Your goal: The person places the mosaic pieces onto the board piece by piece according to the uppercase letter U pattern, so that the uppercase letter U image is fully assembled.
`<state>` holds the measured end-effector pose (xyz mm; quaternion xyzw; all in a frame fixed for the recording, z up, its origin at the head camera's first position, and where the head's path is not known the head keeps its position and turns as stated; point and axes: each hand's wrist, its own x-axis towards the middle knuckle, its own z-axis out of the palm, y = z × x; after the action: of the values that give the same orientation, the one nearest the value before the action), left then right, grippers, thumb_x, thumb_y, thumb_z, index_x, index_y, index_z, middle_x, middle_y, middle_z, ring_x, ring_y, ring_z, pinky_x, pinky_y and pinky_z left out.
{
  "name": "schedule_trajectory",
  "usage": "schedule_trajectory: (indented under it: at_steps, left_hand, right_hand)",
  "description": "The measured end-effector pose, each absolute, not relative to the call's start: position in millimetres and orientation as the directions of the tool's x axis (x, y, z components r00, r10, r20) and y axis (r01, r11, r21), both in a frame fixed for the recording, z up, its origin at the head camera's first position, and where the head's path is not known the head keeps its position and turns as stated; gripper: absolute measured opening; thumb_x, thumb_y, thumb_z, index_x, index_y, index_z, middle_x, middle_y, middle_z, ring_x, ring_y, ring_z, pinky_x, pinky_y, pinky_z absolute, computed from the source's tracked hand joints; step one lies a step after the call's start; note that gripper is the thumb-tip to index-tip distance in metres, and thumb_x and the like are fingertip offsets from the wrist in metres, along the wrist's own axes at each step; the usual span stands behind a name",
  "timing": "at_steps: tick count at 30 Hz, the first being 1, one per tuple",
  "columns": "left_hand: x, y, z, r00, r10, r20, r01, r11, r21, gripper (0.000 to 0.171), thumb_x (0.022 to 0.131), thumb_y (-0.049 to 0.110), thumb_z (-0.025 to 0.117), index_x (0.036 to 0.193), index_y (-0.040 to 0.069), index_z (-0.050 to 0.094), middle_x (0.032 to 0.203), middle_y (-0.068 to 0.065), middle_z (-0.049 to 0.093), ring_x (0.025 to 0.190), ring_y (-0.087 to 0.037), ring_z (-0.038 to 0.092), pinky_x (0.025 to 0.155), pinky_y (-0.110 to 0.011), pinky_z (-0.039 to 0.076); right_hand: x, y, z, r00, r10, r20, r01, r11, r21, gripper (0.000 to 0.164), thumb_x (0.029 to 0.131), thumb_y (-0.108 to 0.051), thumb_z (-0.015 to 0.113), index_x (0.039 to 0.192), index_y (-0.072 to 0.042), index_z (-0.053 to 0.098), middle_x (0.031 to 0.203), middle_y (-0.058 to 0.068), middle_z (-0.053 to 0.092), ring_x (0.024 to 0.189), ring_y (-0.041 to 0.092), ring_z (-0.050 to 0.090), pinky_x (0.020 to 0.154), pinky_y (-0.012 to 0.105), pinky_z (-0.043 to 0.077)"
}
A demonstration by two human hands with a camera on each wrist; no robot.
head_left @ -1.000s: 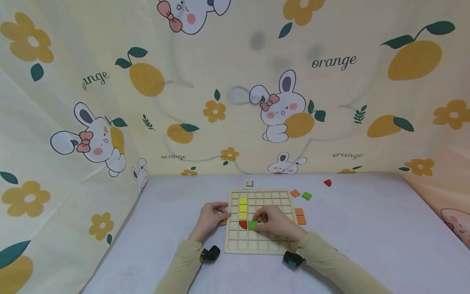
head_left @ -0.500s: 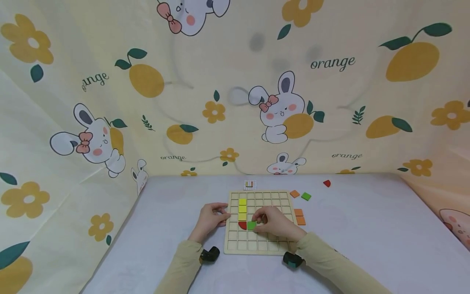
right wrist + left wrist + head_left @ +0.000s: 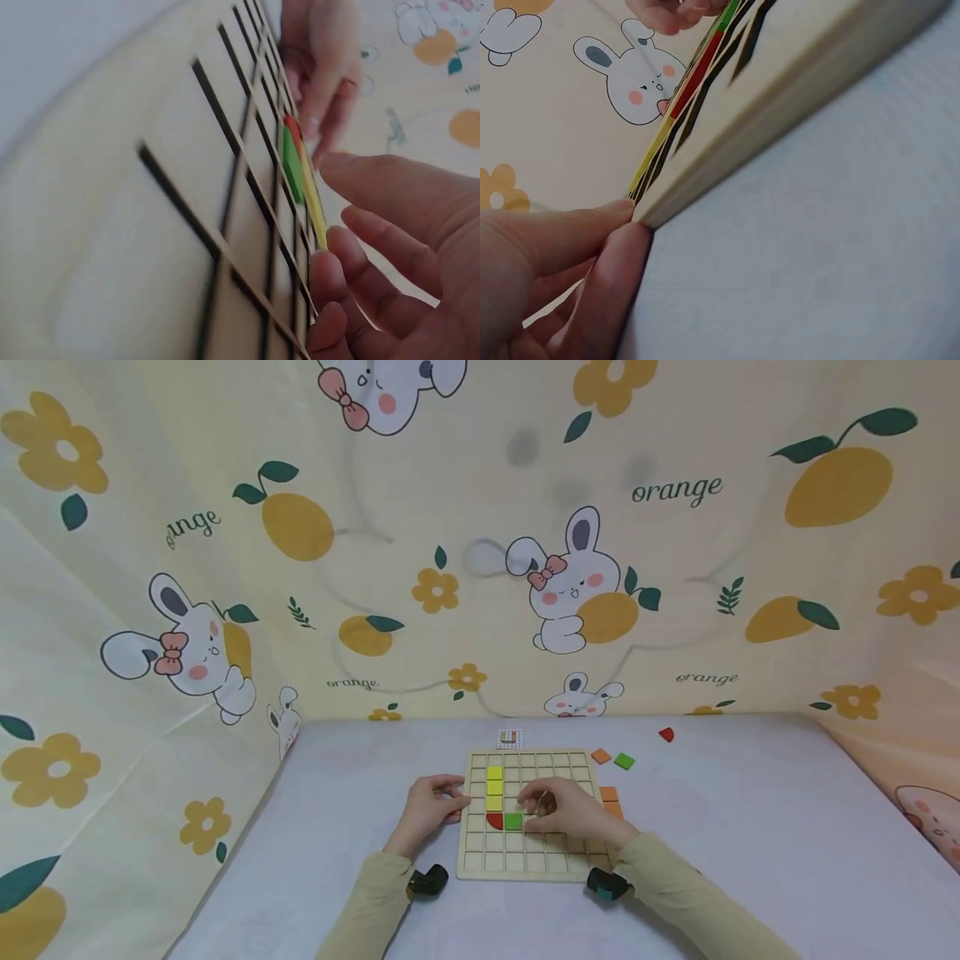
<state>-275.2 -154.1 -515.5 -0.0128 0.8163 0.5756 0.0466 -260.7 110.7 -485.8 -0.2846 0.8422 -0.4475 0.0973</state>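
Left hand [image 3: 431, 802] of mine pinches the left edge of the grid board [image 3: 495, 862], presumably to steady it; my right hand [image 3: 572, 810], thumb and fingers parted around nothing, sits just right of the green tile [image 3: 513, 822], which lies in the cell beside the red piece [image 3: 494, 821], nearer the board's left edge than its right; the pattern card [image 3: 510, 739] lies by the far edge of the tabletop [image 3: 322, 793], apparently for easy viewing
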Motion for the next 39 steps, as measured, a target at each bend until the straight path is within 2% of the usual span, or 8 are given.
schedule_trajectory:
  at_steps: [3,8,16,24,34,39]
  left_hand:
    - [-274.9,-154.1,-515.1,-0.996,0.037,-0.086,-0.069,0.337,0.939,0.038,0.08,0.005,0.076,0.117,0.004,0.066,0.087,-0.008,0.062,0.058,-0.013,0.06,0.056,-0.028,0.058]
    - [-273.9,-154.4,-514.1,-0.996,0.046,-0.081,-0.061,0.335,0.94,0.038,0.08,0.005,0.076,0.117,0.004,0.066,0.087,-0.009,0.062,0.057,-0.014,0.061,0.056,-0.028,0.058]
    - [-275.3,-154.3,-516.0,-0.996,0.05,-0.073,-0.053,0.332,0.942,0.038,0.08,0.004,0.075,0.117,0.003,0.066,0.087,-0.009,0.062,0.058,-0.013,0.061,0.057,-0.028,0.058]
    - [-275.4,-154.4,-516.0,-0.996,0.047,-0.074,-0.053,0.343,0.938,0.037,0.081,0.005,0.075,0.117,0.004,0.066,0.087,-0.008,0.061,0.058,-0.013,0.06,0.057,-0.028,0.058]
    - [-273.6,-157.2,-516.6,-0.996,0.049,-0.077,-0.057,0.336,0.94,0.037,0.081,0.006,0.075,0.117,0.005,0.066,0.088,-0.008,0.061,0.059,-0.014,0.061,0.057,-0.029,0.058]
    - [-272.6,-156.8,-518.6,-0.995,0.069,-0.07,-0.043,0.33,0.943,0.038,0.081,0.005,0.075,0.118,0.003,0.065,0.087,-0.008,0.062,0.058,-0.013,0.06,0.057,-0.029,0.058]
  right_hand:
    - [-265.1,121.9,-483.9,-0.815,-0.567,0.121,-0.42,0.434,-0.797,0.029,0.08,-0.011,0.078,0.106,-0.004,0.066,0.087,0.005,0.06,0.074,0.017,0.053,0.062,0.023,0.048]
    - [-272.8,148.0,-478.1,-0.846,-0.511,0.15,-0.42,0.466,-0.779,0.029,0.082,-0.009,0.075,0.109,-0.003,0.065,0.09,0.005,0.061,0.081,0.02,0.055,0.067,0.025,0.049]
    - [-283.6,199.2,-469.9,-0.93,-0.345,0.13,-0.311,0.544,-0.779,0.036,0.084,-0.015,0.075,0.116,-0.004,0.064,0.104,0.009,0.064,0.096,0.024,0.055,0.077,0.032,0.047]
    - [-291.7,243.9,-472.1,-0.948,-0.276,0.157,-0.301,0.624,-0.721,0.039,0.083,-0.016,0.076,0.117,-0.002,0.063,0.114,0.013,0.063,0.105,0.033,0.055,0.081,0.04,0.046]
    - [-306.6,268.0,-489.9,-0.973,-0.224,0.063,-0.203,0.685,-0.699,0.046,0.082,-0.019,0.077,0.122,-0.005,0.061,0.111,0.013,0.061,0.101,0.03,0.054,0.086,0.044,0.049]
    - [-309.7,268.1,-496.1,-0.979,-0.205,-0.006,-0.139,0.682,-0.718,0.05,0.081,-0.02,0.077,0.125,-0.005,0.059,0.116,0.015,0.058,0.106,0.032,0.051,0.093,0.05,0.046]
